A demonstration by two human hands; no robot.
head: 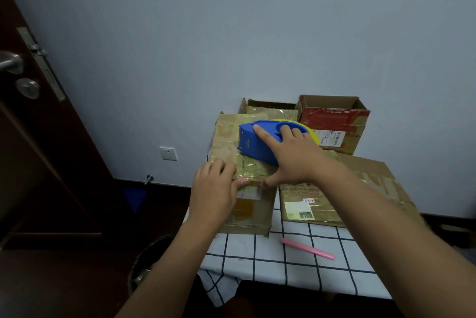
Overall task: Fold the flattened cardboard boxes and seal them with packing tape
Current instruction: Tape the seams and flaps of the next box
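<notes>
Both forearms reach forward from the bottom of the view over a small desk (296, 261) draped in a white cloth with a dark grid. The right hand (296, 158) grips a blue plastic tape dispenser (260, 142), index finger stretched straight along its top, the other fingers curled into the opening of the body, thumb spread low toward the near edge of the box. A yellow roll (313, 131) shows behind the dispenser's rounded back, and its serrated end points away to the left. The dispenser sits on top of a folded cardboard box (231, 137), brown, worn, glossy with strips of old clear tape. The left hand (216, 186) presses on the near top edge of that box, fingers bent over the edge, thumb tip lying just apart from the right thumb. This box stands at the desk's left far corner, its left side overhanging the edge above a dark floor. Just right of it lies a flattened cardboard box (334, 196) with a pale label, reaching the desk's right edge. Behind, against the grey wall, stand a red-printed open box (334, 122) and another brown carton (270, 109). A pink pen-like stick (307, 248) lies on bare cloth near the front. To the left are a dark wooden door (38, 137) and a wastebasket (146, 261) on the floor.
</notes>
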